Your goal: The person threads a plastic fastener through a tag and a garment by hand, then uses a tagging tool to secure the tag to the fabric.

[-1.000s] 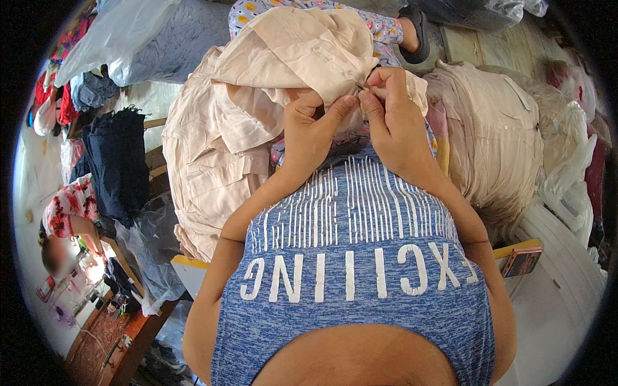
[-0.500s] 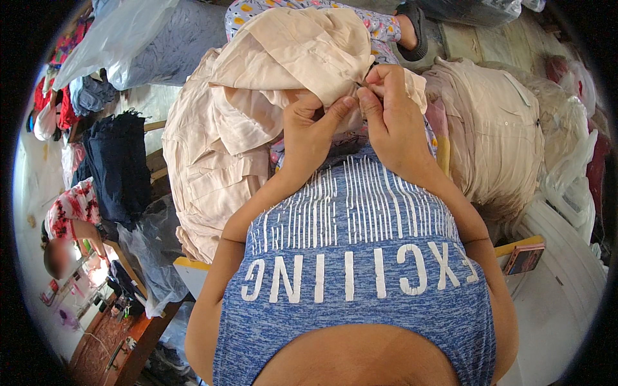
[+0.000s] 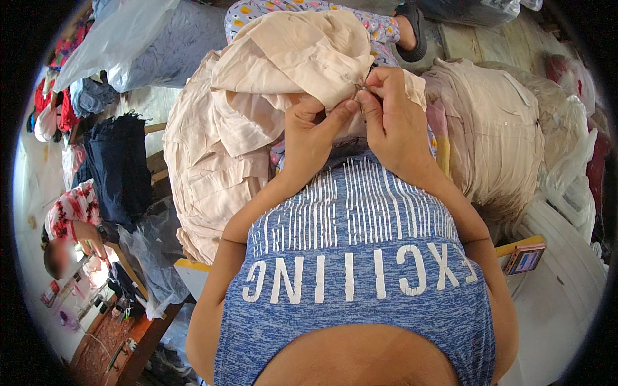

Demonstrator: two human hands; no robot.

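A cream-coloured garment [image 3: 302, 58] lies bunched on my lap. My left hand [image 3: 312, 138] pinches a fold of its cloth between thumb and fingers. Close beside it, my right hand [image 3: 393, 119] grips the same edge and holds a small metal tool [image 3: 364, 87] at its fingertips; what kind of tool is too small to tell. Both hands touch near the garment's hem. My blue top with white lettering fills the lower middle of the view.
Stacks of cream garments lie at left [image 3: 206, 167] and right [image 3: 496, 135]. A dark garment [image 3: 119, 167] hangs over a wooden chair at left. A phone [image 3: 524, 258] lies at right. Another person in a red patterned top [image 3: 74, 209] sits at lower left. A sandalled foot [image 3: 412, 22] shows at top.
The hands have kept their place on the cream garment, with only slight finger movement at the hem.
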